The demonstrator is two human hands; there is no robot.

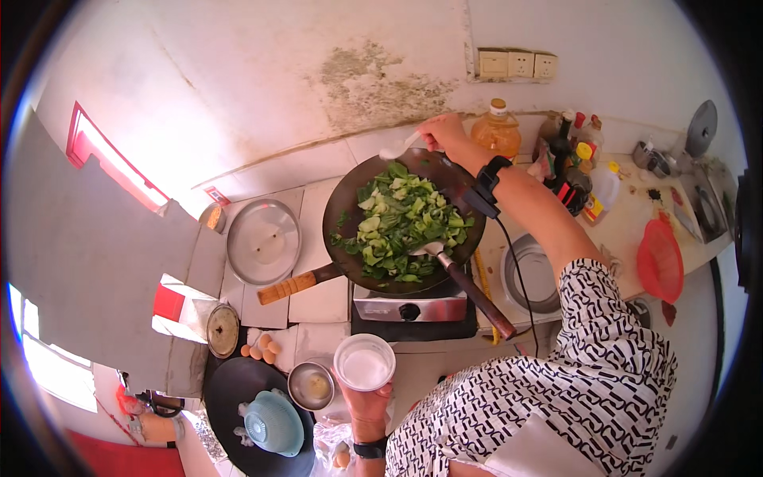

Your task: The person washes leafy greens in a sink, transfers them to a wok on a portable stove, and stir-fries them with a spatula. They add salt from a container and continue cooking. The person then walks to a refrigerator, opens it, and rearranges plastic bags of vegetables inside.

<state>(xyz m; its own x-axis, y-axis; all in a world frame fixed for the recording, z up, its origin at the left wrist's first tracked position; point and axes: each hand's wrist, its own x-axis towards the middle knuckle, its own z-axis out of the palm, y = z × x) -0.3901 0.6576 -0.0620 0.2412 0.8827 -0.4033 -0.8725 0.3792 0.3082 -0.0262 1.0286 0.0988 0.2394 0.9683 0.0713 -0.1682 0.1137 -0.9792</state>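
Note:
My right hand (444,131) pinches the handle of a small white spoon (394,151) above the far rim of the wok. In the spoon's bowl there seems to be something white. Chopped leafy greens (396,220) are heaped in the dark wok (346,203), which sits on a single-burner stove (381,304) with its wooden handle to the left. A spatula (471,286) leans in the wok, its blade partly among the greens. Below the stove, my left hand (365,405) holds a round white plastic tub (365,362) with white powder inside.
Left of the wok lies a round metal tray (264,241). Several eggs (262,349) and a metal bowl (311,386) are near my left hand, beside a black pan (232,405) holding a blue plastic basket (274,423). An oil jug (496,132), sauce bottles (563,143) and a red basin (658,262) stand right.

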